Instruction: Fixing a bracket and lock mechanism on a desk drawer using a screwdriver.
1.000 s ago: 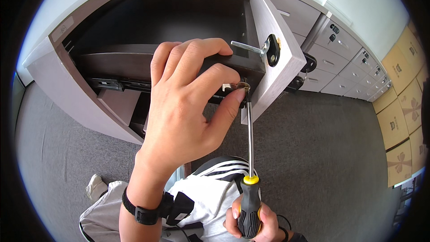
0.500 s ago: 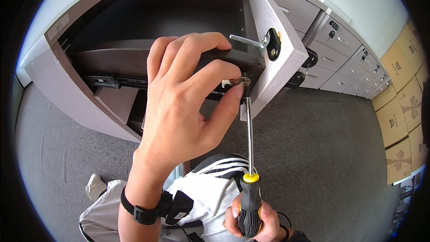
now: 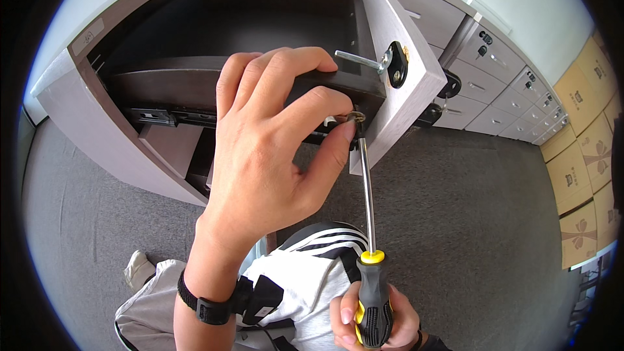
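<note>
My left hand (image 3: 273,156) reaches up to a pulled-out dark drawer (image 3: 195,84), with the fingers over its edge. Its thumb and forefinger pinch a small metal fitting (image 3: 354,117) at the drawer's front corner. My right hand (image 3: 374,315) grips the black and yellow handle of a long screwdriver (image 3: 367,195). The shaft points up and its tip meets the fitting beside my left thumb. The drawer's grey front panel (image 3: 396,45) carries a black round lock and a metal bar on its inner face.
The drawer sits in a grey cabinet (image 3: 91,117) with a slide rail (image 3: 162,116) showing. More grey lockable drawers (image 3: 494,84) run to the right. Cardboard boxes (image 3: 582,156) stack at the far right. Grey carpet (image 3: 468,221) covers the floor.
My left hand and the screwdriver have barely moved; the view has shifted slightly, and the tip stays at the fitting.
</note>
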{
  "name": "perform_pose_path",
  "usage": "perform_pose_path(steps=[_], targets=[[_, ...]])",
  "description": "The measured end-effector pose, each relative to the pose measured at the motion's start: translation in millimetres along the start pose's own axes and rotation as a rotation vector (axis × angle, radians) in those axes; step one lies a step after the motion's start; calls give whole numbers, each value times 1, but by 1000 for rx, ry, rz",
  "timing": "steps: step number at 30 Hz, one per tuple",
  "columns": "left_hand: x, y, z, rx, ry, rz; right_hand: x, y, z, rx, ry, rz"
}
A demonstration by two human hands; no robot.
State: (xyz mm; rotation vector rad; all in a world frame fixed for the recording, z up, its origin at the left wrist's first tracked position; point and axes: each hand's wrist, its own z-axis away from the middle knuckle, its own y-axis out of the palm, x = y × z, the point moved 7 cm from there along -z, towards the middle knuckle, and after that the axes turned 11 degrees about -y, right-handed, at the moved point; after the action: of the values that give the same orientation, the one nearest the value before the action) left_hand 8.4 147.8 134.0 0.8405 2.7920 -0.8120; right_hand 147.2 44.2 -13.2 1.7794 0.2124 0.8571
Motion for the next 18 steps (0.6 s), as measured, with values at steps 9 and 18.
perform_pose_path(steps=[9,18], targets=[[-3,-3,2,-19,-35,30,-9,31,-8,13,105,-197],[-1,-3,-2,-15,-55,30,-2,24,-3,-30,30,-83]])
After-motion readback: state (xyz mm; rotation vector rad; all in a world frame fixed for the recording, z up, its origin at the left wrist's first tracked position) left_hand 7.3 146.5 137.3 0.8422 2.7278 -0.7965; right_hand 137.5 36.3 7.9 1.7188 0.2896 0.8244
